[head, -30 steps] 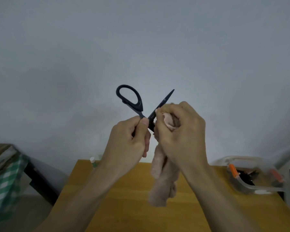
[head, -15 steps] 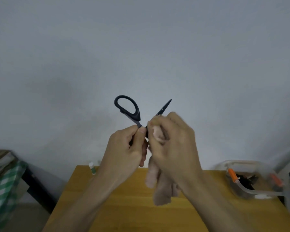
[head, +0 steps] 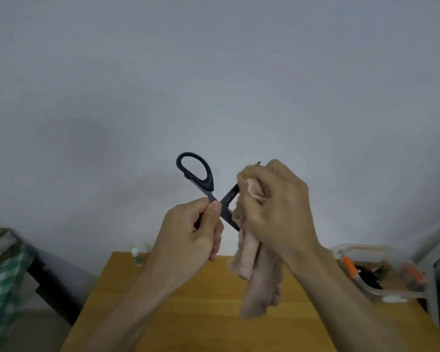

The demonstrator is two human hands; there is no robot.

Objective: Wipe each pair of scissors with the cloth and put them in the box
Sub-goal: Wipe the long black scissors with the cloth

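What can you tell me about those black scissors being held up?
The scissors are all black, apparently with plastic handles and dark blades, held in the air above the table, blades spread open. One oval handle loop points up and left. The left hand grips the other handle near the pivot. The right hand wraps a pinkish cloth around one blade, leaving only its tip showing.

No text, label, brand or number is legible anywhere; faint marks on a blade of the scissors [head: 229,195] are too small to read.

Scissors [head: 215,198] blade mostly hidden by cloth [head: 257,270], box [head: 381,275] contents blurred
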